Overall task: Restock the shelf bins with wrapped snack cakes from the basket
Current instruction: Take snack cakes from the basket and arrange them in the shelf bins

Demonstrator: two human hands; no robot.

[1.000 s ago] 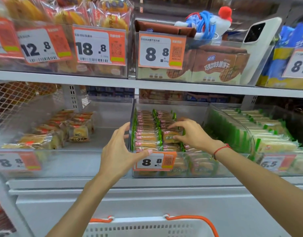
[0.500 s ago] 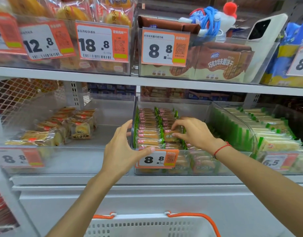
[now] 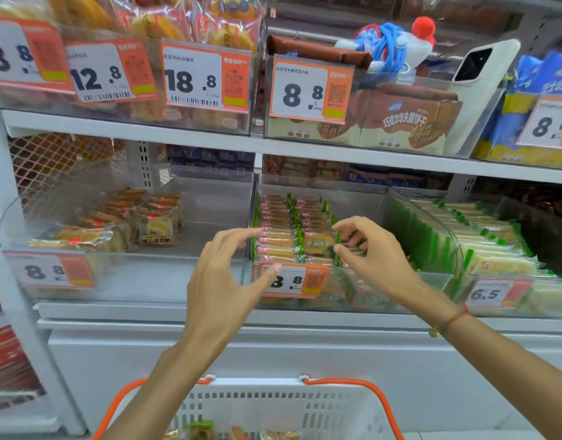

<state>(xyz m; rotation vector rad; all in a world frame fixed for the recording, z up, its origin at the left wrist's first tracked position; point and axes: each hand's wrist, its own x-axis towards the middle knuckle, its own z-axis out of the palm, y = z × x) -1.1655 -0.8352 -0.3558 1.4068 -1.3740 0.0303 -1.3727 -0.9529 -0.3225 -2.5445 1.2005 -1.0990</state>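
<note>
A clear shelf bin point(image 3: 356, 189) on the lower shelf holds two rows of green-edged wrapped snack cakes point(image 3: 278, 223). One cake point(image 3: 317, 243) lies face up on top of the right row near the front. My right hand point(image 3: 373, 255) hovers at that cake's right edge, with thumb and forefinger tips touching the wrapper and fingers loosely bent. My left hand point(image 3: 224, 274) is spread in front of the bin's left front corner, its thumb over the 8.8 price tag point(image 3: 300, 281). It holds nothing. The white basket point(image 3: 273, 404) with orange handles sits below, with a few wrapped cakes point(image 3: 200, 432) in it.
A half-filled bin of yellow cakes point(image 3: 124, 223) stands to the left, and a bin of green-and-white packs point(image 3: 482, 236) to the right. The upper shelf point(image 3: 273, 146) carries priced bins, a white phone point(image 3: 476, 77) and a plush toy point(image 3: 390, 42). A white cabinet front point(image 3: 305, 354) lies below.
My left hand has let go of the bin's front corner and spread its fingers. My right hand has drawn back to the right off the top cake, which stays on the row.
</note>
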